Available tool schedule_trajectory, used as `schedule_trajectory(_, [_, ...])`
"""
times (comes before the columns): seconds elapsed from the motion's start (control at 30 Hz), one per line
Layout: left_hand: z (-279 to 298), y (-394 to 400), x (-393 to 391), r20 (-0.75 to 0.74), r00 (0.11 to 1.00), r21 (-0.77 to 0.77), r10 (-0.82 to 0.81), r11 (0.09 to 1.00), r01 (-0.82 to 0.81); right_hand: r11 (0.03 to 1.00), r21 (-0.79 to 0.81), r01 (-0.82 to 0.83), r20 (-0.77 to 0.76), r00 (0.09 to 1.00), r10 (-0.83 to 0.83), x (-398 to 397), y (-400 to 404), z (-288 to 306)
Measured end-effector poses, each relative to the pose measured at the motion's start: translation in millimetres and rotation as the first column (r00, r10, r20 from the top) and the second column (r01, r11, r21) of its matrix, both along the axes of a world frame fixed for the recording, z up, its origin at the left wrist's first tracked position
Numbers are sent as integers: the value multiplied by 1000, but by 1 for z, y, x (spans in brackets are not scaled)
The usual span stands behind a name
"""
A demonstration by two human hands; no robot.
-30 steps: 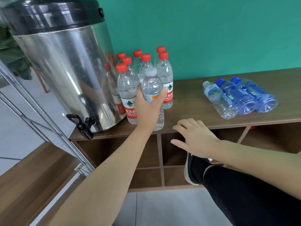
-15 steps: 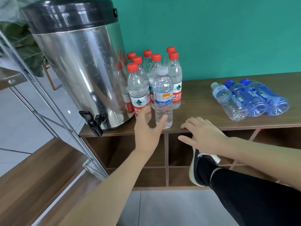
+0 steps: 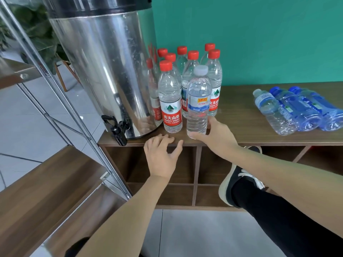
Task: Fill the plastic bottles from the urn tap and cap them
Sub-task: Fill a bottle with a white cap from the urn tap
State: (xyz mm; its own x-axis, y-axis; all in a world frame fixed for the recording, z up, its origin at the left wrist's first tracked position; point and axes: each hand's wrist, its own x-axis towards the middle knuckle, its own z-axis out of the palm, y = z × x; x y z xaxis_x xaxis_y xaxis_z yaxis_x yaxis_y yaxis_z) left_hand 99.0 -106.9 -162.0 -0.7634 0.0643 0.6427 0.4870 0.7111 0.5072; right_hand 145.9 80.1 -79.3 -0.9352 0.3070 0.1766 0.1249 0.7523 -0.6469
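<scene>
From the head camera, my right hand point(image 3: 216, 137) is at the foot of the upright clear plastic bottle with the white cap and blue label band point(image 3: 198, 101), thumb at its base on the near side and fingers reaching round the far right side. Whether they actually press the plastic I cannot tell; the hand looks spread, not clamped. My left hand point(image 3: 161, 155) rests with fingers loosely splayed on the front edge of the brown wooden shelf top point(image 3: 239, 112), holding nothing.

The white-capped bottle stands at the front of the cluster of red-capped clear bottles with red labels point(image 3: 169, 97), just beside the nearest of them, well full by the look of it.

What I judge matters next lies to my right: the three empty bottles lying on their sides point(image 3: 297, 110), one clear and two blue, well apart from the cluster. Their long axes run diagonally, caps toward the back left, bases toward me. My right hand is the nearer one. The black tap point(image 3: 116, 127) of the tall polished steel urn point(image 3: 104, 67) overhangs the shelf edge to my left, nearer my left hand.
</scene>
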Motion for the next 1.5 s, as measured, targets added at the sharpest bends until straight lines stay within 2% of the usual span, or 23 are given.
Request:
schedule_trajectory(0.27, [-7, -3, -4, 23, 1000, 13, 3, 1000, -3, 1000, 14, -7, 42, 999, 7, -30, 8, -9])
schedule_trajectory(0.57, [-5, -3, -7, 34, 999, 20, 4, 1000, -5, 988, 154, -4, 67, 998, -7, -41, 6, -7])
schedule_trajectory(0.73, [-9, -11, -4, 81, 997, -27, -9, 1000, 12, 992, 84, -96, 137, 987, 84, -32, 3, -7])
schedule_trajectory(0.9, [4, -13, 3, 93, 995, -56, -42, 997, 47, 967, 196, -160, 262, 959, 106, -2, 22, 5])
schedule_trajectory(1.07, [22, 16, 17, 122, 984, -2, -134, 991, 135, 953, 249, -174, 337, 938, 83, 49, 59, 10])
schedule_trajectory(1.2, [47, 61, 25, 135, 958, 59, -255, 967, 249, 972, 218, -91, 322, 947, 16, 94, 98, 20])
schedule_trajectory(1.4, [80, 135, 34, 203, 869, 95, -452, 892, 442, 988, 154, 2, 349, 935, -56, 132, 154, 30])
schedule_trajectory(1.5, [93, 177, 47, 207, 822, 51, -530, 845, 532, 990, 122, 78, 314, 943, -113, 146, 180, 33])
